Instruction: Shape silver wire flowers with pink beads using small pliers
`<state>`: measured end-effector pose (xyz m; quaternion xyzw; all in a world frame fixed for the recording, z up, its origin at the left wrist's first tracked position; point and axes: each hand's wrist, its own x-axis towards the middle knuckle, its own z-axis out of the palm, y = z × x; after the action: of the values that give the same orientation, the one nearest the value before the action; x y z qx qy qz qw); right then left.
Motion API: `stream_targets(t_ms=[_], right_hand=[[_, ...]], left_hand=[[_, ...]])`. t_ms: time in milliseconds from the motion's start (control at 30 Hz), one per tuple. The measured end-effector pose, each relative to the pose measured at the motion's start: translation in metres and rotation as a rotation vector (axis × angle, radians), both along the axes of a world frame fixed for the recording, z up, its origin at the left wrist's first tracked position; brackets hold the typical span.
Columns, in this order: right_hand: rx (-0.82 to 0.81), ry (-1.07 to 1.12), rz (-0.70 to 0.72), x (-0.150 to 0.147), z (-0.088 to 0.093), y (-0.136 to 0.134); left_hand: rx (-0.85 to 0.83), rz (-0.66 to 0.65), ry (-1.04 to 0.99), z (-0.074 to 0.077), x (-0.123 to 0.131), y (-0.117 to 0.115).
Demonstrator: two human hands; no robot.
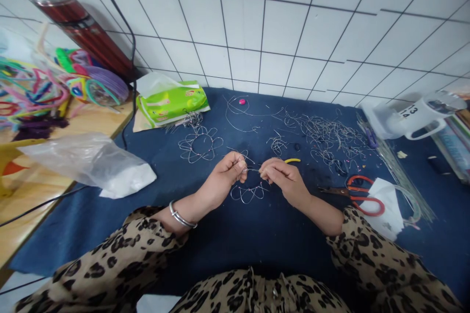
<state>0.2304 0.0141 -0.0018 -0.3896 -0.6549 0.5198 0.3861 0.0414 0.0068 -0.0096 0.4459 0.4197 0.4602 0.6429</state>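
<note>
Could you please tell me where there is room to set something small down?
Bare blue cloth shows between the held wire flower and the patterned top, with another patch between the plastic bag and left hand. Beyond the right hand it is crowded with wire scraps and scissors.

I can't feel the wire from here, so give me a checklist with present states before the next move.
1. Left hand has a grip: ok, thumb and finger pinched on thin wire.
2. Right hand has a grip: ok, pinched on wire close by.
3. Far side of the beaded wire piece is sound: cannot tell, the hands partly cover it; loops show on the near side.
4. Scissors are within reach: looks ok, on the blue cloth to the right of the right hand.
5. Cloth is free of loose scraps: not ok, a tangle of wire lies beyond the right hand.
</note>
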Motion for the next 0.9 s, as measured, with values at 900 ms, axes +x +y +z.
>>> stream_targets(t_ms=[900], right_hand=[[-0.064, -0.04, -0.011, -0.0017, -0.0013, 0.0001]], left_hand=[[0.026, -0.027, 0.028, -0.0019, -0.0027, 0.0017]])
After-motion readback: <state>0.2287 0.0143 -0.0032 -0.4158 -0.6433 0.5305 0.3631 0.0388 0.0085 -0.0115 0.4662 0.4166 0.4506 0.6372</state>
